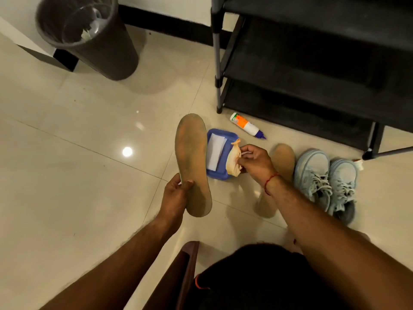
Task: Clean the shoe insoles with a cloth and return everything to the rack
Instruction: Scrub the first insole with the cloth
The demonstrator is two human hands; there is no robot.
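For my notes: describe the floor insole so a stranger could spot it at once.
Find the black rack at right; pale blue sneakers stand on the floor before it. The insole lies flat just left of them, partly behind the right forearm. Unlike the other insole, in the left hand, nothing holds it.
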